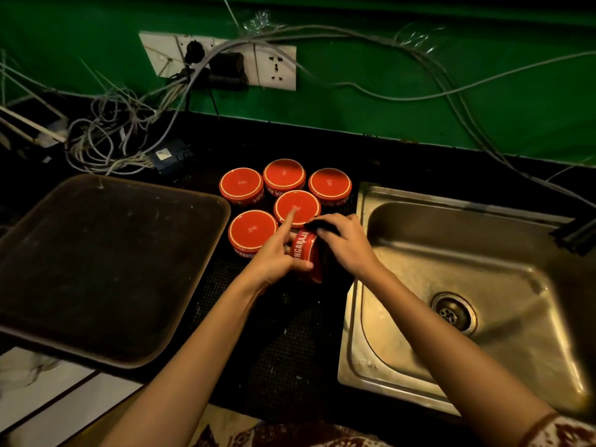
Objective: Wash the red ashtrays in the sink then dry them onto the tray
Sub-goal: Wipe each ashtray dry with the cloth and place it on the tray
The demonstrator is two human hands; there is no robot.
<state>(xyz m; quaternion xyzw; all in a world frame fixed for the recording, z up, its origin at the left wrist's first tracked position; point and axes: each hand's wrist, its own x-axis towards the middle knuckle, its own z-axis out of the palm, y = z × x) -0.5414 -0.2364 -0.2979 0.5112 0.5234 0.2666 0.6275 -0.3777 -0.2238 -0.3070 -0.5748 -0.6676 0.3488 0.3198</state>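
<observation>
- My left hand (274, 256) grips a round red ashtray (304, 253) stood on its edge, thumb curled across its glossy lettered wall; my forefinger sticks out straight over an ashtray beyond it.
- My right hand (346, 243) is just beside it, fingers curled over a dark pad (317, 224) that sits against the ashtray's upper rim.
- Just beyond my hands, five more red ashtrays (283, 172) sit upside down in a tight cluster, flat bases ringed in white.
- Under my wrists lies a black mesh-textured mat (290, 350) on the counter.
- Left of my left hand lies a dark rectangular tray (96, 269) with rounded corners.
- Right of my right hand is the steel sink (483, 269), with a round drain.
</observation>
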